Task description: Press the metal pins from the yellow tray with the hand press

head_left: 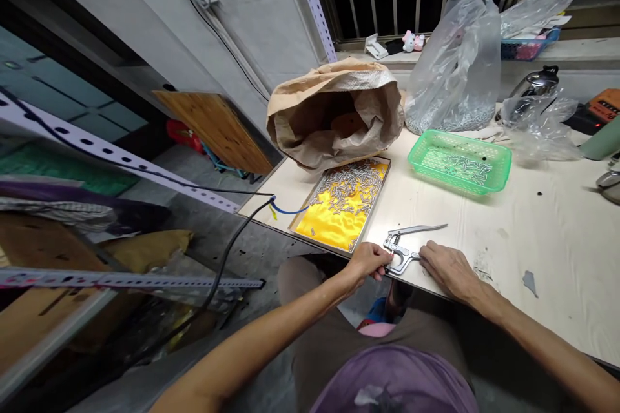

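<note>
On the bench point(484, 226), near edge: pliers point(402, 250) before you | your left grip point(369, 261) pinched narrow at one end, contents unclear | right grip point(448, 269) holding their lower handle | step, seemingly: positioning; next calls for steadiness

Both arms are bare and slant inward, bringing the hands close together but apart. The left arm point(271, 332) reaches from the near left, its wrist point(349, 276) almost straight; the left hand point(369, 261) points right, thumb and forefinger drawn into a pinch, the other fingers curled beneath. The right arm point(537, 339) comes in from the near right. The right hand point(449, 269) lies back upward, fingers bent and pointing left; how firmly they close is unclear.
</note>
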Demonstrator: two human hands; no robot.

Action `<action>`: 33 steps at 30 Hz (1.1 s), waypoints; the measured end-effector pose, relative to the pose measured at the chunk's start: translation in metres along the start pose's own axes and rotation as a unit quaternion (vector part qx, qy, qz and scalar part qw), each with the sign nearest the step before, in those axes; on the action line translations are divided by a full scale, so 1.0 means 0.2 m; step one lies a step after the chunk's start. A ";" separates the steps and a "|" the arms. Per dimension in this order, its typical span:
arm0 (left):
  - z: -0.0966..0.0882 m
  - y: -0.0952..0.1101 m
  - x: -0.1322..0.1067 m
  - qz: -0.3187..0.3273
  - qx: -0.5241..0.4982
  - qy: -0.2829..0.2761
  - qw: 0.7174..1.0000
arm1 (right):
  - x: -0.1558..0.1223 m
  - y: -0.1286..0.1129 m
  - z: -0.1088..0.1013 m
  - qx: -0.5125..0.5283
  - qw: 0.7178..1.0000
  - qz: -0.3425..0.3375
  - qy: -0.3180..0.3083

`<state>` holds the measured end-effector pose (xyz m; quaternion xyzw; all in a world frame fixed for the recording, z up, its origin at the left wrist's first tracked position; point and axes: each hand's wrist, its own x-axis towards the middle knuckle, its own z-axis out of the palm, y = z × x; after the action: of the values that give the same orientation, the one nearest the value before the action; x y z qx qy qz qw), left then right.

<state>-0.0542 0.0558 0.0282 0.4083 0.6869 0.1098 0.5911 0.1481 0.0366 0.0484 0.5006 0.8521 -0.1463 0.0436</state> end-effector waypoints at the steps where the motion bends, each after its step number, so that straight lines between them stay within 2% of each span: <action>1: 0.00 0.00 0.00 -0.003 0.004 0.002 1.000 | 0.00 0.00 0.00 -0.002 1.000 0.000 -0.001; 6: -0.03 0.00 0.02 -0.006 0.006 -0.031 0.999 | 0.00 0.00 0.01 -0.017 1.000 -0.004 0.000; 12: -0.04 0.00 0.04 -0.048 0.022 -0.058 0.997 | -0.01 0.00 0.03 -0.021 1.000 -0.008 0.017; 19: -0.06 0.01 0.06 -0.033 0.058 -0.082 0.994 | 0.01 0.00 -0.01 -0.009 1.000 -0.002 -0.013; 23: -0.07 0.01 0.07 -0.030 0.073 -0.077 0.994 | 0.02 0.01 -0.03 -0.004 1.000 -0.015 -0.023; 30: -0.07 0.02 0.08 -0.033 0.106 -0.078 0.991 | 0.00 0.03 0.04 -0.013 0.998 -0.049 0.027; 33: -0.07 0.02 0.07 -0.038 0.115 -0.080 0.989 | 0.00 0.04 0.05 0.006 0.999 -0.046 0.024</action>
<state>-0.0646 0.0724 0.0248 0.4547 0.6605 -0.0257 0.5969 0.1549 0.0370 0.0372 0.4646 0.8740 -0.1416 0.0134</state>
